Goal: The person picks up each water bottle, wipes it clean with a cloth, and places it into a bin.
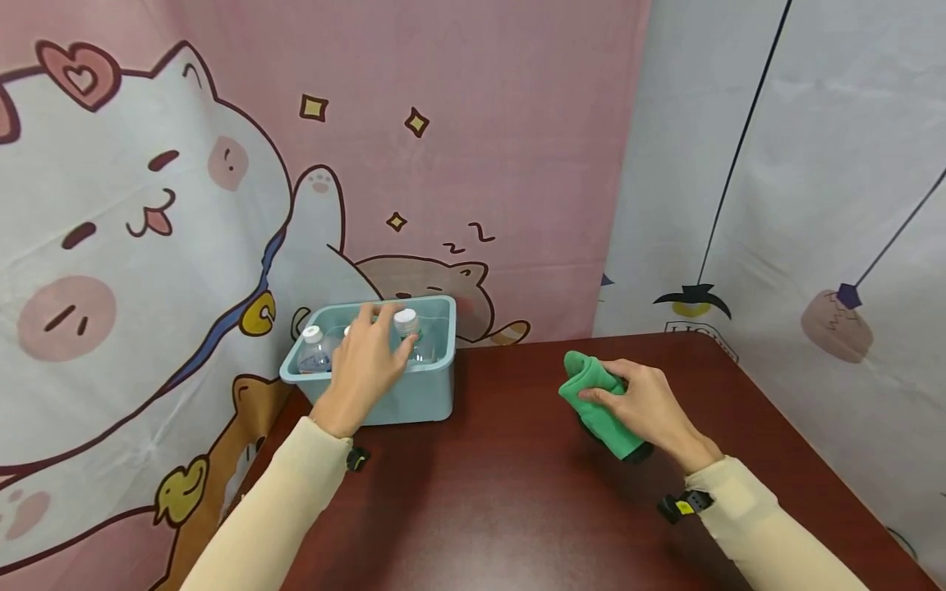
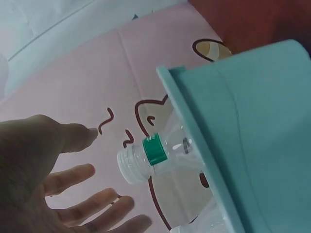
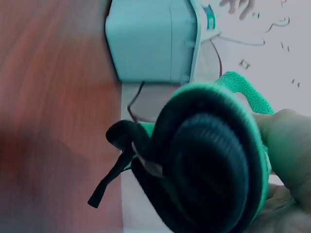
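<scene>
My left hand [image 1: 364, 361] is over a light blue plastic bin [image 1: 410, 404] with several clear bottles inside. In the left wrist view its fingers are spread and relaxed, just short of the white cap of a bottle [image 2: 156, 149] with a green band at its neck. Another white-capped bottle [image 1: 314, 353] stands at the bin's left end. On the right, my right hand [image 1: 654, 410] pinches a rolled green cloth [image 1: 597, 404], thumb on the near side. Up close in the right wrist view, the roll shows a dark inner layer [image 3: 209, 165] and a dangling black strap [image 3: 111, 179].
A dark reddish-brown table [image 1: 488, 501] lies under both hands. Behind it hangs a pink cartoon-cat curtain [image 1: 517, 164], with a pale printed curtain [image 1: 776, 205] along the right side. The bin stands at the table's back left, close to the curtain.
</scene>
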Demonstrator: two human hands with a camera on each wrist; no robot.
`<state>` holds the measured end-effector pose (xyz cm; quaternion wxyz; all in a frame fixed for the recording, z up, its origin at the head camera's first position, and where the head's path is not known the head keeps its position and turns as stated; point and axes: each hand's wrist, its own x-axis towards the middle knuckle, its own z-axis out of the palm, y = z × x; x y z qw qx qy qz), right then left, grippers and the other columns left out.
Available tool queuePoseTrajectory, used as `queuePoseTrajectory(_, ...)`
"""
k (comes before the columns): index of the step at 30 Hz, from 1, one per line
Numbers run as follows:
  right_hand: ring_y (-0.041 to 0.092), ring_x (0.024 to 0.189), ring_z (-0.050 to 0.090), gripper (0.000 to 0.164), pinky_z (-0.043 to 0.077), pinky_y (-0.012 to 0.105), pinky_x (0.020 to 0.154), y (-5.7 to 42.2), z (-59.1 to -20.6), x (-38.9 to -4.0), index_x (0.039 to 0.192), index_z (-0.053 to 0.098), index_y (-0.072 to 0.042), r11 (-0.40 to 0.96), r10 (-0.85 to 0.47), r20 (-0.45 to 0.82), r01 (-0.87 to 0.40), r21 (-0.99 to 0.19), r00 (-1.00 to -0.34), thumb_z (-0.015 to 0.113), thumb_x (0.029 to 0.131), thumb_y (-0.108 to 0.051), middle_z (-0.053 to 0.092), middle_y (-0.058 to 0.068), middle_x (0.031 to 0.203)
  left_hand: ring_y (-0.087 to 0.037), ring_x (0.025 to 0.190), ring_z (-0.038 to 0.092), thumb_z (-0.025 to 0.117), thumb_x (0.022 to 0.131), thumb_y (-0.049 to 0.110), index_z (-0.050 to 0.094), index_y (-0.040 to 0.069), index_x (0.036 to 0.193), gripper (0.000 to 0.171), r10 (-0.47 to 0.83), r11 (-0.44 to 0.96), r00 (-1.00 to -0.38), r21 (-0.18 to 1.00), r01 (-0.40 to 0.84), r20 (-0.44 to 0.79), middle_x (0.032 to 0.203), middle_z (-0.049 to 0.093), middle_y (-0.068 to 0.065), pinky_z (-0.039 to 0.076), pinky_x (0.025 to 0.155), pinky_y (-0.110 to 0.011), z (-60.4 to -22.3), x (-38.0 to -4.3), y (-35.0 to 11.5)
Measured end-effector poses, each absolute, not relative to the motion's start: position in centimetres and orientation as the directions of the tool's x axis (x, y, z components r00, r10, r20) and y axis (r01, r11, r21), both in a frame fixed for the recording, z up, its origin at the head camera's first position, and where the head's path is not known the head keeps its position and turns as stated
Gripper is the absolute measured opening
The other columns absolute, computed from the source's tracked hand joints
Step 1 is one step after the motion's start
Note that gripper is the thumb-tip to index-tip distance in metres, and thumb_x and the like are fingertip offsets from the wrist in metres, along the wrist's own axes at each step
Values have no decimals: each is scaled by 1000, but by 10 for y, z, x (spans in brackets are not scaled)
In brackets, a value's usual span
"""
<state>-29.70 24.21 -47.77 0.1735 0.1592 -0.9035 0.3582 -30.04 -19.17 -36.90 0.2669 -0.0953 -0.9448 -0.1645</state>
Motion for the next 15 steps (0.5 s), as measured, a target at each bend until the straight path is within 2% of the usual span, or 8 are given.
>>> queuePoseTrajectory(5,28,96,75,59,60,32,75,264,-477,-316,148,79,-3,744,-182,461,-429,-513,-868,98,99,-30,84,23,133,-41,102,76,88,107,29,71,16,156,54,125,910,-789,247,332,601,148,69,-21,65,65,-56,-384,-283,-192)
queuePoseTrajectory(10,41,108,78,56,63,52,86,292,-479,-342,146,79,2,802,-222,465,-432,-413,-857,97,98,-21,82,28,129,-37,103,75,90,105,24,75,18,151,49,178,886,-730,215,411,660,145,71,-18,64,61,-47,-402,-268,-191)
queuePoseTrajectory(13,44,107,76,54,64,57,84,311,-481,-356,145,77,6,843,-223,418,-389,-371,-881,95,100,-19,79,31,126,-34,102,75,91,104,22,76,18,148,47,211,874,-691,184,450,691,142,72,-15,59,56,-40,-412,-260,-191)
queuePoseTrajectory(15,43,102,74,53,63,55,78,323,-485,-365,144,76,8,869,-211,374,-348,-351,-903,93,101,-19,76,32,124,-32,101,75,92,103,21,77,18,146,46,236,865,-670,162,475,704,140,73,-14,57,54,-36,-419,-254,-191)
